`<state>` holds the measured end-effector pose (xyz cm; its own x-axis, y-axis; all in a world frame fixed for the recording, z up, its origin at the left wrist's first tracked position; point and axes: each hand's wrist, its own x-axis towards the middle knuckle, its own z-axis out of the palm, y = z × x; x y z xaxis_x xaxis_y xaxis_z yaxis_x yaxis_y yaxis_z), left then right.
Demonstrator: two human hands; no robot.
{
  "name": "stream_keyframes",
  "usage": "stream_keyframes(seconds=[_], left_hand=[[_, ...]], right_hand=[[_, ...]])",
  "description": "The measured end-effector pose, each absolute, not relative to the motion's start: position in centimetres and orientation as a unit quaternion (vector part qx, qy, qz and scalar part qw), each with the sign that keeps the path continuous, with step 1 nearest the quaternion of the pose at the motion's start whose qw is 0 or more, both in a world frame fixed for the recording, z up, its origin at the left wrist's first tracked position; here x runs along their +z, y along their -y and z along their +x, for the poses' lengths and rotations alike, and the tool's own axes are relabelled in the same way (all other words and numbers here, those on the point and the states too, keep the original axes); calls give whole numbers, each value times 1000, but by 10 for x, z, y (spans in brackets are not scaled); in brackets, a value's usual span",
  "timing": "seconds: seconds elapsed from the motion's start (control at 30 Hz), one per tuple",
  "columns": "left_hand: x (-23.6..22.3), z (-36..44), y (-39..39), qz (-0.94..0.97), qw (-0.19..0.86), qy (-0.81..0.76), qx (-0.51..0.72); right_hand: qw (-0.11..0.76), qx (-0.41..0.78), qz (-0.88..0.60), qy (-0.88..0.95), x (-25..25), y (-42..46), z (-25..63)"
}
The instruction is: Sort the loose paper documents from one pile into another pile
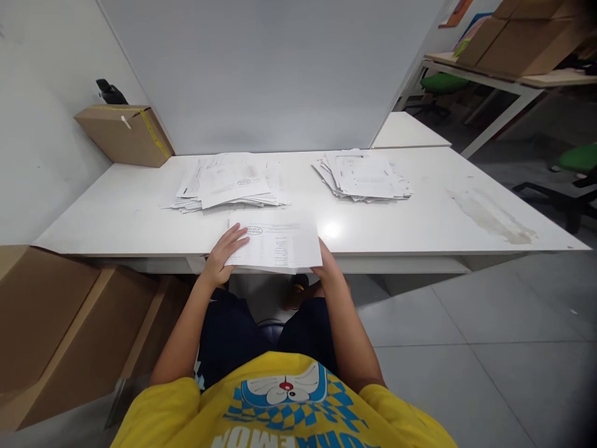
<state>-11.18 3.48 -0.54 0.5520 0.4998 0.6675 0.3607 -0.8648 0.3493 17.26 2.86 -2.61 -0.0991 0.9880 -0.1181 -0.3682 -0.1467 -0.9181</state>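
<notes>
A few printed paper sheets (280,246), the top one marked with an oval stamp, lie over the table's front edge. My left hand (224,255) holds their left side, its fingers spread on top of the paper. At the right side, my right hand (327,261) grips the same sheets, its fingers partly hidden beneath them. Beyond the sheets is a wide, loose stack of papers (233,183), its top sheet also stamped. A second paper stack (366,177) rests farther right, its edges uneven.
The white table (420,218) ends at a grey partition (275,74). A cardboard box (125,134) stands at the back left corner. Open cardboard boxes (69,323) sit on the floor at left. Another desk with a large carton (517,43) and green chairs are at right.
</notes>
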Motion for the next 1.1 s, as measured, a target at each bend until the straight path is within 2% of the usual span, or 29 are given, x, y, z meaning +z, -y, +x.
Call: stream_keyframes(seconds=[0.23,0.5,0.63,0.7,0.8,0.87,0.93,1.0,1.1], left_hand=[[-22,-119,-48,928,54,-324,177],[-23,-126,-37,929,126,-284,200],[-28,-125,-33,925,144,-283,208],[-32,-122,-32,906,145,-302,259],[-32,-112,-37,791,157,-419,416],[-23,-104,-44,691,214,-470,506],[-7,-99,-51,637,263,-454,565],[11,-99,-57,621,240,-426,613],[26,-110,-62,592,133,-437,664]], right_hand=[[536,662,-407,331,-22,-33,180],[533,654,-390,369,-14,-26,179],[517,614,-447,396,-12,-24,178],[524,553,-480,434,-10,-24,179],[575,460,-464,492,1,-25,177],[631,407,-434,498,14,-28,170],[680,364,-410,486,28,-34,157],[704,353,-393,476,36,-43,138],[703,379,-384,463,30,-53,104]])
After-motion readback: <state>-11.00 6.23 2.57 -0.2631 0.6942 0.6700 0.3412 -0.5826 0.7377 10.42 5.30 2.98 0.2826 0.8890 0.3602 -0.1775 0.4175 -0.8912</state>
